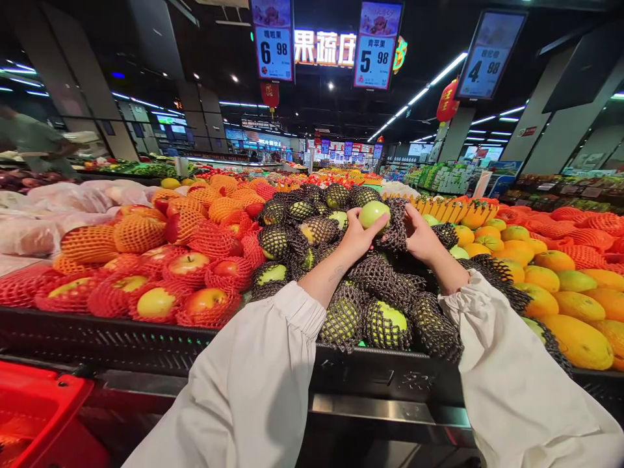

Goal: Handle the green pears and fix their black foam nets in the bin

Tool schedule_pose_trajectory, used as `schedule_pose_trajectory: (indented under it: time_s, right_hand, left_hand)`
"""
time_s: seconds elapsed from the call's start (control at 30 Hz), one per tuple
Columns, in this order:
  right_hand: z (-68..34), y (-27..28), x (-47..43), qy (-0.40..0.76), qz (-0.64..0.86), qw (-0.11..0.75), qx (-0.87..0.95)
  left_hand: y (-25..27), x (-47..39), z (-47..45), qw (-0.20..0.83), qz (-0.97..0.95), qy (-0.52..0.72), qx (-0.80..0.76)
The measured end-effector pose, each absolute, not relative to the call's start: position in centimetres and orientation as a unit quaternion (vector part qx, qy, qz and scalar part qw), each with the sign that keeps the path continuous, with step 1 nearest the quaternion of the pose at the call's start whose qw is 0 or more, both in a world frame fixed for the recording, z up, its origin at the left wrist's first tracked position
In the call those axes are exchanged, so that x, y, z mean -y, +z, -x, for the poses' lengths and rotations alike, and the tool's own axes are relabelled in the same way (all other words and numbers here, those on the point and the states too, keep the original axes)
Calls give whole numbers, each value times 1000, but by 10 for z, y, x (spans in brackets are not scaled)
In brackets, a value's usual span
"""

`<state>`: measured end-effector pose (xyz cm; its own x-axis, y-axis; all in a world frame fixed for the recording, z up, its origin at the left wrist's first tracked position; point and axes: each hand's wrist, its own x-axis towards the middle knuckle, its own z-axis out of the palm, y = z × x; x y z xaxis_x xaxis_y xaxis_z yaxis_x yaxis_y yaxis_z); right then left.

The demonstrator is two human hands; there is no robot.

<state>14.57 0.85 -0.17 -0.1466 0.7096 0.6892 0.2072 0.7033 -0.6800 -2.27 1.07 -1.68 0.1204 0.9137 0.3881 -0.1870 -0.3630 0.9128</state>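
My left hand (pixel 358 235) grips a bare green apple (pixel 373 213) above a heap of green apples in black foam net sleeves (pixel 385 325). My right hand (pixel 422 237) holds a black net sleeve (pixel 396 227) that hangs partly around that apple, on its right side. Both arms wear white sleeves and reach over the black front rim (pixel 390 374) of the fruit stand.
Red apples in red and orange nets (pixel 185 266) fill the bin on the left. Yellow and orange fruit (pixel 570 286) lies on the right. A red basket (pixel 34 409) sits at lower left. Price boards (pixel 374 45) hang overhead. A person (pixel 34 140) stands far left.
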Motion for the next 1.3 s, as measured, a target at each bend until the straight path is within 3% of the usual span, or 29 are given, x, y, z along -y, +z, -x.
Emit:
schedule_pose_trajectory:
  time_s: [0.13,0.33,0.6,0.97,1.13,1.3]
  right_hand:
    - [-143,-1,-6,248,314,538,742]
    - [-134,5,1,197,296,573,738]
    - [-138,3,0,198,284,564,750]
    - [-146,7,1,93,344,679,641]
    - [-139,9,9,128,321,664,664]
    - [-136,11,12,217,299,595,714]
  left_hand:
    - [-16,-10,23,465,-587,601,-279]
    - [-14,-7,26,406,-576,661,-259]
    - [-15,-9,30,371,-624,626,-285]
    - [-19,-11,25,398,-688,538,-282]
    - [-14,-8,27,369,-721,514,-281]
    - [-13,-11,25,341,-739,520,-261]
